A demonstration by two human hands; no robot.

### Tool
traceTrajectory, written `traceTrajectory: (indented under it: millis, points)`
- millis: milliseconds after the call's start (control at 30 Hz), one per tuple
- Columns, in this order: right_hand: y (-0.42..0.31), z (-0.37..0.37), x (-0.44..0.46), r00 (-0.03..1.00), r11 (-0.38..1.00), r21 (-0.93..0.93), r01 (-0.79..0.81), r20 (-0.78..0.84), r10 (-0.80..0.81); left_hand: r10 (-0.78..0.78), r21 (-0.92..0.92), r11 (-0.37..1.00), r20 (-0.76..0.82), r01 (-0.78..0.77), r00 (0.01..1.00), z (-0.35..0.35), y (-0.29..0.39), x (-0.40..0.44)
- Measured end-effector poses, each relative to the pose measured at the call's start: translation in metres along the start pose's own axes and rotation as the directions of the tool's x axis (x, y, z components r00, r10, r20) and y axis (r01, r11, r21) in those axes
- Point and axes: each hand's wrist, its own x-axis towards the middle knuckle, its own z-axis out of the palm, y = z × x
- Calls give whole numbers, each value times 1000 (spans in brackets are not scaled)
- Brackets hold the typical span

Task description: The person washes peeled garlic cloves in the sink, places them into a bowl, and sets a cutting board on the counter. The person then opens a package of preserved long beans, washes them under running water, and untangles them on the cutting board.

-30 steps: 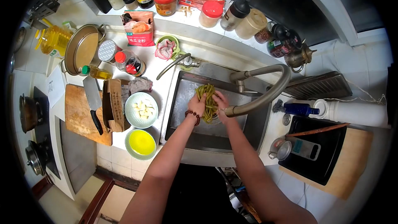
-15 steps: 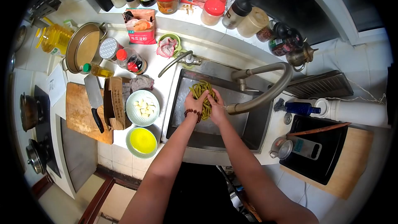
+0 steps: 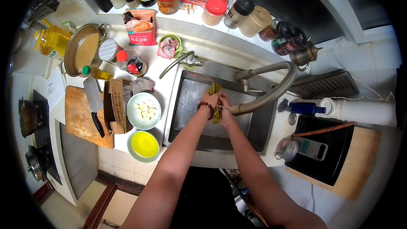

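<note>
A bundle of olive-green long beans (image 3: pixel 215 87) is squeezed between my two hands over the steel sink (image 3: pixel 186 110). My left hand (image 3: pixel 208 99), with a dark beaded bracelet at the wrist, wraps the bundle from the left. From the other side my right hand (image 3: pixel 225 101) closes on it, close to the mouth of the curved faucet (image 3: pixel 289 80). Bean ends stick out above and below the hands; the middle of the bundle is hidden by the fingers. Whether water is running I cannot tell.
Left of the sink stand a bowl of garlic cloves (image 3: pixel 144 121), a bowl with yellow inside (image 3: pixel 144 144), and a cutting board (image 3: pixel 76 118) bearing a cleaver (image 3: pixel 94 97). To the right lies a black tray (image 3: pixel 339 152) with a grater (image 3: pixel 313 149). Jars line the sill.
Both hands have moved slightly right and drawn together, nearer the faucet mouth. The beans, loosely spread before, are now compressed and more covered by the fingers.
</note>
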Motion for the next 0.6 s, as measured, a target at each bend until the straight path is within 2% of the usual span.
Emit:
traceTrajectory:
  millis: [33,67,100,133,167,267,300,333,400,433,467,533,600]
  points:
    - [-5,12,-10,997,996,-80,44,-58,-48,15,27,1000,-116,-12,993,0,23,-23]
    - [-8,20,-16,997,996,-81,44,-61,-49,14,26,1000,-113,-11,994,1,16,-16]
    - [-9,26,-22,979,919,-364,154,-69,-192,93,-16,995,-257,-100,962,2,2,-2]
    - [-7,30,-25,944,752,-615,237,-37,-327,160,-44,980,-397,-193,904,2,2,-3]
    - [15,20,-11,859,546,-794,269,-59,-508,129,-78,979,-489,-190,863,5,3,-4]
    - [12,33,-16,879,592,-752,290,-36,-476,106,-182,958,-488,-220,866,-1,-17,17]
    - [12,38,-10,802,565,-726,392,-31,-597,106,-448,850,-369,-276,924,-3,-18,14]
    - [9,34,2,801,568,-723,394,-33,-597,109,-444,851,-370,-279,923,-8,-20,9]
    - [-4,23,20,925,406,-908,104,-62,-376,68,-740,671,11,-38,998,-26,-23,-2]
    - [-6,23,27,925,407,-907,107,-60,-376,-40,-778,620,101,104,994,-36,-21,-5]
    - [-6,24,33,932,414,-901,127,-35,-361,-40,-778,620,97,101,994,-42,-20,-8]
    - [-11,31,32,939,422,-894,149,-6,-343,15,-820,551,192,152,981,-52,-15,-14]
    - [-18,38,28,991,586,-802,118,61,-116,16,-834,521,220,180,975,-57,-9,-16]
